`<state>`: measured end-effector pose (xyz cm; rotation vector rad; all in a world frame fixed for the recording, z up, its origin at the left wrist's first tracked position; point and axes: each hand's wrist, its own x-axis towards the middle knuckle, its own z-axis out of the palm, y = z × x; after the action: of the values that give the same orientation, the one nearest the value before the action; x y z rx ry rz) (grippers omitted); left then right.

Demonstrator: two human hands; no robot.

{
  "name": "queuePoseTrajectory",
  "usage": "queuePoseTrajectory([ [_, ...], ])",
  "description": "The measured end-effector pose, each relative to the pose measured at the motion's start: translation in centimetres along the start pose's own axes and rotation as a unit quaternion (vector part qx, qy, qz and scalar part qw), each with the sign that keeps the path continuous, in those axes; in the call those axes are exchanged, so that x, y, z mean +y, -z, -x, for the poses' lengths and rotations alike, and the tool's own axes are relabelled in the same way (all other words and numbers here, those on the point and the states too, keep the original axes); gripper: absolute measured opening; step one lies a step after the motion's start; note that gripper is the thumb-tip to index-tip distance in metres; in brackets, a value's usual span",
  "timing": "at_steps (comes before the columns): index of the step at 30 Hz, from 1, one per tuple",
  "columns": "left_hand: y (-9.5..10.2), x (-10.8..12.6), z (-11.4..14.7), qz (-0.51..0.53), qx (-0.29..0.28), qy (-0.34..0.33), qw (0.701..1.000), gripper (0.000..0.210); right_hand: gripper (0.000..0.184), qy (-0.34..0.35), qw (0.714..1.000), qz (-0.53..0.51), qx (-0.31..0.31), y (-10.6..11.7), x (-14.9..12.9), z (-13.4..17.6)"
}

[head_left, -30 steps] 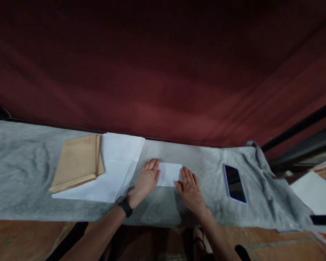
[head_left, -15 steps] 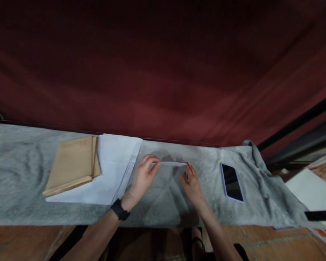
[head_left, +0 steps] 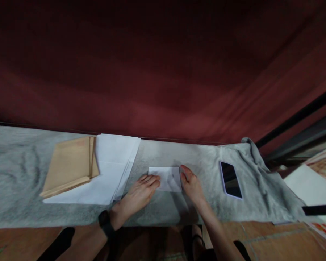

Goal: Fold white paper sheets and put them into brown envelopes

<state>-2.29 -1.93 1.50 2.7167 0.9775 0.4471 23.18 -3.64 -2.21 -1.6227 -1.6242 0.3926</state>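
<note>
Plush grey cloth [head_left: 206, 206], rumpled at right. On its middle, a small, smooth white paper rectangle [head_left: 168, 179], lying flat. Left hand [head_left: 141, 191] palm down, unclenched, fingers side by side over paper's left end. Right hand [head_left: 191, 185] half curled at its right edge; cannot tell whether it pinches. Farther left, stiff brown envelopes [head_left: 69, 159] overlap larger white sheets [head_left: 115, 156].
</note>
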Motion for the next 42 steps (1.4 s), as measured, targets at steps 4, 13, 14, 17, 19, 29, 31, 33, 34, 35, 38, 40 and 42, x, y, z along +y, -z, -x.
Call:
queuePoseTrajectory([
  [4, -0.1, 1.2, 0.0, -0.054, -0.023, 0.009, 0.998, 0.036, 0.040, 0.051, 0.997, 0.033, -0.037, -1.4, -1.9, 1.0],
  [13, -0.8, 0.8, 0.5, -0.031, -0.021, 0.052, 0.998, 0.043, 0.053, 0.145, 0.965, 0.196, -0.099, -3.4, -3.7, 3.7],
  [14, -0.9, 0.9, 0.5, -0.026, -0.019, 0.061, 0.998, 0.043, 0.053, 0.148, 0.962, 0.209, -0.095, -3.5, -3.6, 3.8],
  [17, -1.6, 1.1, 0.1, -0.025, -0.014, 0.079, 0.996, 0.048, 0.052, 0.148, 0.958, 0.232, -0.083, -3.5, -3.3, 4.0],
  [19, -2.6, 1.0, -0.2, -0.042, -0.003, 0.081, 0.996, 0.052, 0.052, 0.143, 0.956, 0.243, -0.075, -3.4, -3.1, 4.1],
  [29, -5.5, 1.0, 0.1, -0.121, 0.048, 0.101, 0.986, 0.067, 0.056, 0.113, 0.951, 0.287, -0.035, -2.3, -0.8, 3.9],
  [31, -5.4, 1.1, 0.1, -0.118, 0.050, 0.100, 0.987, 0.072, 0.053, 0.093, 0.954, 0.284, -0.014, -2.0, -0.6, 3.5],
  [33, -5.3, 1.2, 0.1, -0.117, 0.051, 0.101, 0.987, 0.077, 0.048, 0.073, 0.959, 0.275, -0.007, -1.7, -0.7, 3.0],
  [34, -5.3, 1.4, 0.0, -0.118, 0.053, 0.104, 0.986, 0.079, 0.046, 0.062, 0.961, 0.268, -0.008, -1.5, -0.9, 2.8],
  [35, -5.4, 1.5, 0.0, -0.118, 0.058, 0.109, 0.985, 0.080, 0.044, 0.049, 0.964, 0.260, -0.013, -1.3, -1.0, 2.6],
  [38, -5.7, 1.9, -0.1, -0.117, 0.082, 0.125, 0.982, 0.080, 0.039, 0.014, 0.972, 0.235, -0.015, -1.1, -1.4, 2.3],
  [40, -5.9, 2.1, -0.2, -0.116, 0.094, 0.130, 0.980, 0.079, 0.039, 0.012, 0.975, 0.222, -0.001, -1.1, -1.6, 2.3],
  [42, -6.1, 2.2, -0.2, -0.117, 0.096, 0.133, 0.980, 0.079, 0.042, 0.033, 0.977, 0.210, 0.014, -1.4, -1.8, 2.3],
])
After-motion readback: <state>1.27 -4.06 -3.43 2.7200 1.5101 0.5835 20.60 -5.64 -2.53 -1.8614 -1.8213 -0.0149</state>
